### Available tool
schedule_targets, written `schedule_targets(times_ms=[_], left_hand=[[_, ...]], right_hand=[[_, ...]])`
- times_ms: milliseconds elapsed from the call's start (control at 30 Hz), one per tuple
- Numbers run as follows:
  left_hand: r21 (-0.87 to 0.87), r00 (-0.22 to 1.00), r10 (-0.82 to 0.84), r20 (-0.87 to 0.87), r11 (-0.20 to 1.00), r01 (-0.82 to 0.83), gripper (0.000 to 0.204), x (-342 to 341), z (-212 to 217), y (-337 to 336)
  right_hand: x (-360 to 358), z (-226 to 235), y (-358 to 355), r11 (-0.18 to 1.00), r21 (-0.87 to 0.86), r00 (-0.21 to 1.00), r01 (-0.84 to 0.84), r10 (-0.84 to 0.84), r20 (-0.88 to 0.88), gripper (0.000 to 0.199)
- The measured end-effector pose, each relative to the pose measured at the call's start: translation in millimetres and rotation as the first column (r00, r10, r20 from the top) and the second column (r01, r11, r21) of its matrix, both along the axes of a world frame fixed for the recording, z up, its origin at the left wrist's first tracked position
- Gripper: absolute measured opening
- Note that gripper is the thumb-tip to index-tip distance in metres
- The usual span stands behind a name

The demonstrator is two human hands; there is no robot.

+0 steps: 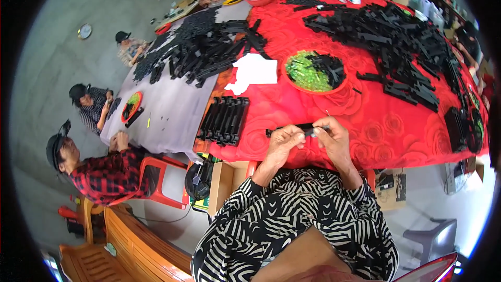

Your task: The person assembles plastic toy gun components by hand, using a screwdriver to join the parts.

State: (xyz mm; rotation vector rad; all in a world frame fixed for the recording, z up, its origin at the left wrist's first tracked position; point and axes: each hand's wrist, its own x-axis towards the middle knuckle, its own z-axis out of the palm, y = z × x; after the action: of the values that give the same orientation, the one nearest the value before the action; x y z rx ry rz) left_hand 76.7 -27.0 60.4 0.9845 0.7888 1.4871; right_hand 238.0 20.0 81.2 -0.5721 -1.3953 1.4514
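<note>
My left hand [282,141] and my right hand [331,137] both grip a long black plastic strip [308,127], held level just above the near edge of the red flowered tablecloth [292,99]. A thin pin pokes up near my right fingertips. A row of finished black strips [224,120] lies to the left of my hands. Beyond them stands a red bowl [315,71] with small green parts and some black pieces.
Big heaps of black strips [402,42] cover the far and right table, and another heap [193,47] lies on the grey cloth. White paper [254,70] lies mid-table. Several other people sit at the left and far sides. A cardboard box [225,180] and red chair [166,180] stand below.
</note>
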Motion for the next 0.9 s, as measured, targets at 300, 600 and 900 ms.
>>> schedule_targets(times_ms=[300, 600, 900], left_hand=[[0.042, 0.995, 0.018, -0.099, 0.999, -0.014, 0.011, 2, 11, -4], [0.108, 0.955, 0.084, -0.284, 0.993, -0.055, 0.008, -3, 4, 2], [0.115, 0.933, 0.11, -0.343, 0.991, -0.074, 0.012, 1, 0, 3]], right_hand=[[5, 6, -2, 1.0, 0.001, 0.999, 0.003, -0.003, 0.035, 0.01], [7, 5, 2, 0.998, 0.051, 0.991, 0.021, -0.028, 0.135, 0.004], [15, 6, 5, 0.995, 0.099, 0.964, 0.027, -0.052, 0.262, 0.008]])
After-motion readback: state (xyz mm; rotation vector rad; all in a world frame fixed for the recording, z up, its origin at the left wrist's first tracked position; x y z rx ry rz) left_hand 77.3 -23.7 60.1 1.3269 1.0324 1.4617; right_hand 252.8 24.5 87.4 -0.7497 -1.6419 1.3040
